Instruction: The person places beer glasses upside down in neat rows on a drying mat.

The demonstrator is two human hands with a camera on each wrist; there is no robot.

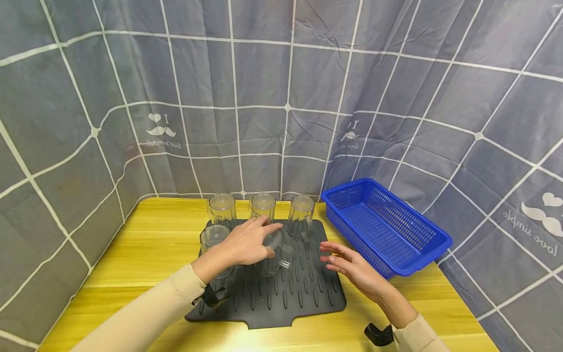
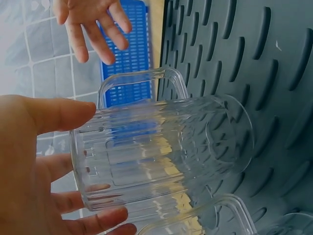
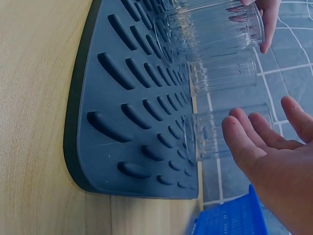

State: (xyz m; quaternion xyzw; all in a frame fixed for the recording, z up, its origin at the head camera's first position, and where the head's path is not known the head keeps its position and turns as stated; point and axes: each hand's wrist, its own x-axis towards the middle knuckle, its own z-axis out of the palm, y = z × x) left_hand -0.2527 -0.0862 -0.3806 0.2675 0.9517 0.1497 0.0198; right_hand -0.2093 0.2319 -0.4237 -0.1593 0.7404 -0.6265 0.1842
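Note:
My left hand [image 1: 248, 242] reaches down over a clear glass mug [image 1: 269, 266] on the dark ribbed mat. In the left wrist view, its thumb lies on one side of the glass mug [image 2: 146, 152] and the fingers curl round the other side, gripping the upper end. The mug's handle points right in the head view. To the right, my right hand [image 1: 352, 269] hovers over the mat's edge, fingers spread and loosely bent, holding nothing. A second glass mug [image 1: 213, 237] stands left of the gripped one, partly hidden by the left hand and wrist.
Three more glass mugs, at left [image 1: 222, 208], middle [image 1: 263, 203] and right [image 1: 301, 212], stand along the back of the mat [image 1: 303, 298]. A blue perforated basket [image 1: 382, 230] sits on the yellow wooden table [image 1: 167, 234] at right. A grey checked curtain [image 1: 259, 132] surrounds the table.

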